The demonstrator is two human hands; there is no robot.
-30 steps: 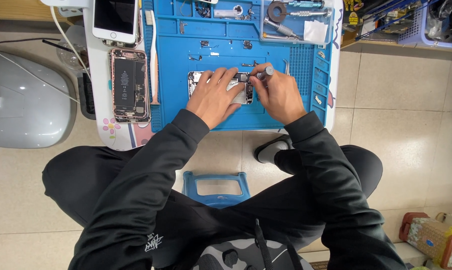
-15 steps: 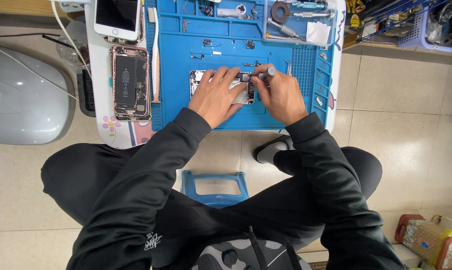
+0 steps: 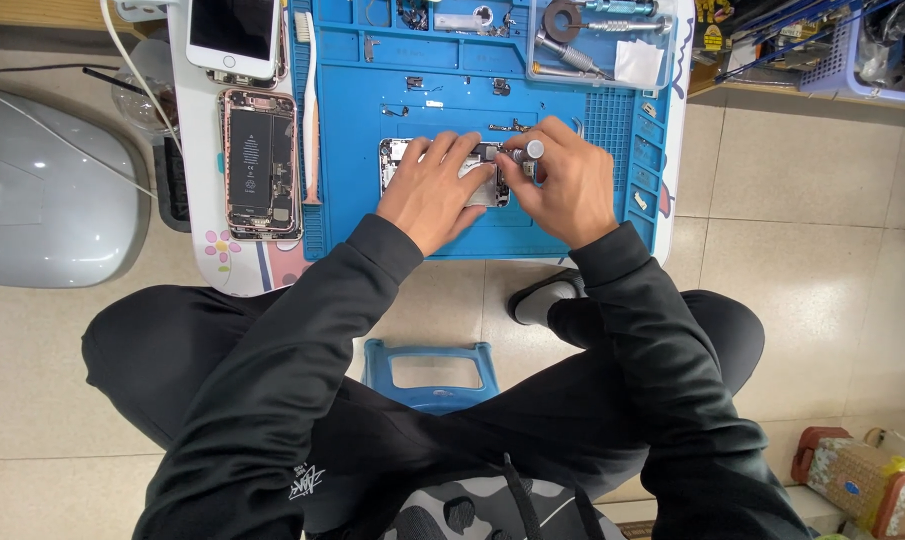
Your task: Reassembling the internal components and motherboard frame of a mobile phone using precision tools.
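Observation:
An opened phone body (image 3: 396, 160) lies on the blue work mat (image 3: 352, 210), mostly covered by my hands. My left hand (image 3: 434, 190) presses flat on it, fingers spread over its middle. My right hand (image 3: 560, 180) grips a small screwdriver (image 3: 528, 152) with a round silver cap, its tip down at the phone's right end. Small screws and metal parts (image 3: 512, 126) lie on the mat just beyond the phone.
A second opened phone (image 3: 260, 165) with its battery showing lies left of the mat, a white phone (image 3: 234, 35) above it. A clear tray with tools (image 3: 600, 40) sits at the mat's far right. A grey rounded case (image 3: 42, 200) is at left, a blue stool (image 3: 430, 370) beneath me.
My hands stay on the phone and screwdriver; the view has shifted slightly, with almost no motion of the hands themselves.

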